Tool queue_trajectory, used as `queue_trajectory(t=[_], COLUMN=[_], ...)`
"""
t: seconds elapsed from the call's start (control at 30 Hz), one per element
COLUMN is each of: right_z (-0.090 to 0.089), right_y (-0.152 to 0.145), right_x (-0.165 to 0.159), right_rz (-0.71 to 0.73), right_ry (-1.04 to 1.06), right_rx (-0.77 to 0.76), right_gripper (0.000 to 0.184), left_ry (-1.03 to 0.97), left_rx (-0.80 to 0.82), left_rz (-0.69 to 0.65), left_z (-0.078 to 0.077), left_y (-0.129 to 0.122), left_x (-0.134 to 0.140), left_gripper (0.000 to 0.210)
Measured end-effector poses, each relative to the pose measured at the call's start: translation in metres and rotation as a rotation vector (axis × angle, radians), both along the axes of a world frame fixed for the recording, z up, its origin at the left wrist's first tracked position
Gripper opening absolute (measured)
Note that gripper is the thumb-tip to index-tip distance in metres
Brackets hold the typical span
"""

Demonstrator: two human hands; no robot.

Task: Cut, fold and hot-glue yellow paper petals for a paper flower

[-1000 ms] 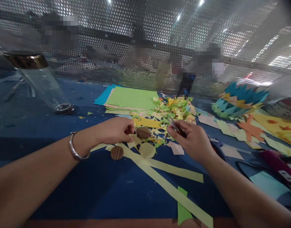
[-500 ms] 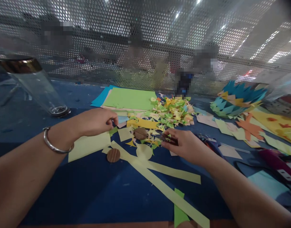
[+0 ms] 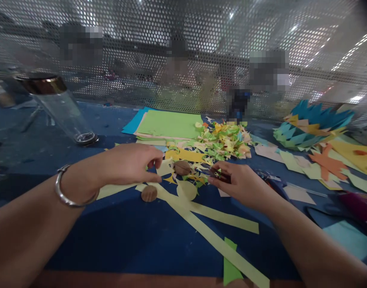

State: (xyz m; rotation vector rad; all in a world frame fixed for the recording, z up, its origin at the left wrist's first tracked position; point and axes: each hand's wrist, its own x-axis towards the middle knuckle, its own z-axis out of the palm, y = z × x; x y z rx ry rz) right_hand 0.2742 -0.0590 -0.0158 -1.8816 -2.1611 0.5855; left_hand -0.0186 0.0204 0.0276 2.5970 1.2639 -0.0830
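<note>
My left hand, with a silver bangle on its wrist, hovers above the pale yellow paper, thumb and curled fingers apart and nothing visible between them. Just below its fingertips lies a round wooden disc next to long pale yellow paper strips. My right hand is closed on dark scissors, whose tips point left toward the paper scraps. Between the hands rest a second brown disc and a pale yellow paper circle.
Behind lie stacked coloured sheets and a heap of paper curls. A glass bottle stands left. At right are a paper crown, an orange cutout and a purple tool. A perforated metal screen rises behind.
My left hand has moved right and nearer, its thumb now spread from the fingers close to the wooden disc. The right hand keeps hold of the scissors; the view has shifted slightly left.
</note>
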Motion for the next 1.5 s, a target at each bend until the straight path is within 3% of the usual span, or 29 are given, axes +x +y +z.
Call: queue_trajectory(t=[0.07,0.13,0.3,0.37,0.43,0.5,0.6,0.67,0.77,0.9,1.0,1.13,1.27,1.37,1.5], right_z=[0.001,0.001,-0.001,-0.002,-0.003,-0.003,-0.005,-0.006,-0.006,-0.004,-0.005,-0.006,-0.008,-0.009,-0.010], right_y=[0.001,0.002,0.003,0.003,0.001,-0.001,-0.006,-0.008,-0.009,-0.006,-0.004,-0.004,-0.005,-0.005,-0.004], right_x=[0.000,0.000,0.000,0.000,-0.003,-0.008,-0.017,-0.022,-0.022,-0.014,-0.011,-0.012,-0.014,-0.014,-0.013], right_rz=[-0.008,-0.015,-0.039,-0.049,-0.048,-0.020,0.054,0.093,0.064,-0.077,-0.121,-0.091,-0.064,-0.073,-0.078], right_ry=[-0.011,-0.022,0.011,0.104,0.259,0.419,0.530,0.531,0.521,0.548,0.548,0.521,0.528,0.533,0.561], right_rx=[0.014,0.022,0.058,0.091,0.097,0.076,0.029,0.019,0.091,0.202,0.246,0.233,0.209,0.229,0.226], right_gripper=[0.028,0.031,0.030,0.029,0.029,0.029,0.025,0.023,0.021,0.022,0.025,0.025,0.025,0.025,0.025], left_ry=[0.081,0.096,-0.023,-0.143,-0.392,-0.649,-0.836,-0.896,-0.833,-0.481,-0.243,-0.199,-0.188,-0.277,-0.629], left_rx=[-0.066,-0.113,-0.392,-0.514,-0.541,-0.624,-0.674,-0.658,-0.531,0.017,-0.054,-0.119,-0.169,-0.168,-0.201], left_rz=[-0.076,-0.105,-0.029,-0.021,0.028,0.053,0.086,0.072,0.042,0.163,0.156,0.107,0.070,0.087,0.257], left_z=[-0.002,-0.007,-0.014,-0.014,-0.018,-0.028,-0.043,-0.045,-0.037,-0.025,-0.028,-0.035,-0.035,-0.034,-0.029], left_y=[-0.012,-0.016,-0.005,-0.004,-0.008,-0.016,-0.029,-0.033,-0.025,0.004,0.023,0.032,0.030,0.030,0.023], left_x=[0.000,-0.006,-0.020,-0.015,-0.002,0.016,0.041,0.049,0.044,0.017,0.003,0.004,0.006,0.003,0.001], left_gripper=[0.033,0.020,0.023,0.021,0.014,0.012,0.015,0.018,0.018,0.028,0.038,0.042,0.032,0.022,0.023])
